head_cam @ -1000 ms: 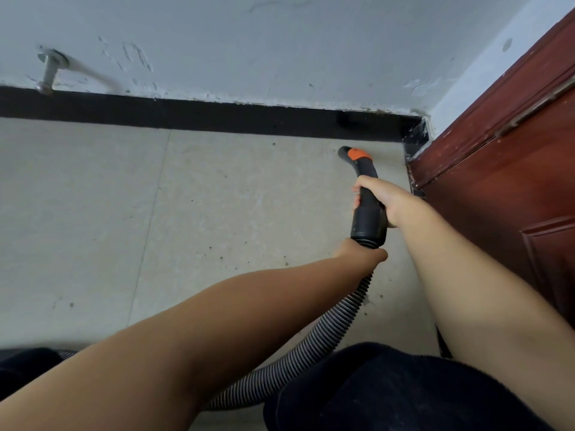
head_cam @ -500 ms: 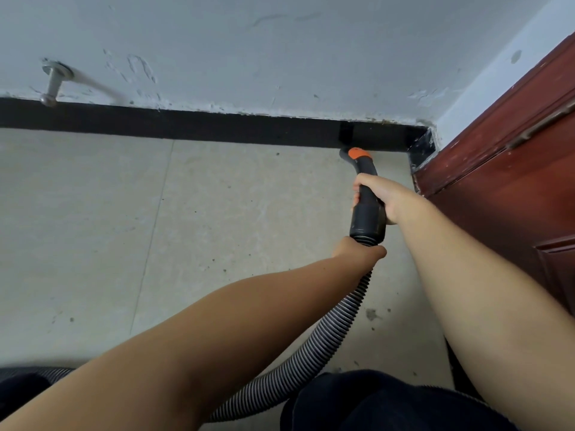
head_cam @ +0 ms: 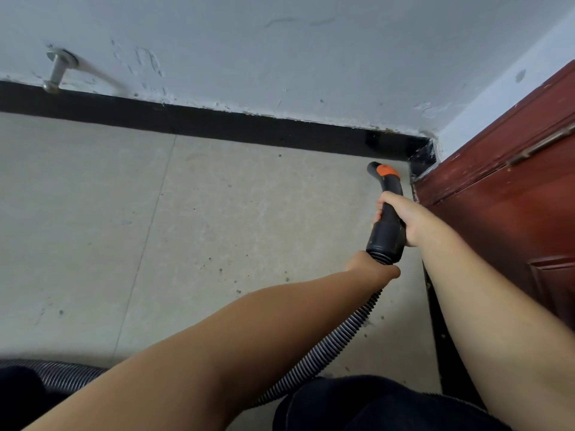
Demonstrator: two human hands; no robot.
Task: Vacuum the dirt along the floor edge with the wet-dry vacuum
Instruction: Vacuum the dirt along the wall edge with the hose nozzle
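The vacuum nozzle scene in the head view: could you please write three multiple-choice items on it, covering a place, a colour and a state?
1. Where is the nozzle tip?
A. near the corner by the door
B. under the wall bolt
C. on a table

2. What colour is the nozzle's band?
A. blue
B. orange
C. green

3. What is the right hand doing?
A. hanging free
B. pressing the wall
C. gripping the nozzle

Key: 1 A, the tip sits by the black baseboard corner; 2 B, the band is orange; 3 C, fingers wrap the black tube.

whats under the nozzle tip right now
Pale floor tile near the black baseboard corner. The nozzle covers its own opening, so any dirt directly beneath is hidden.
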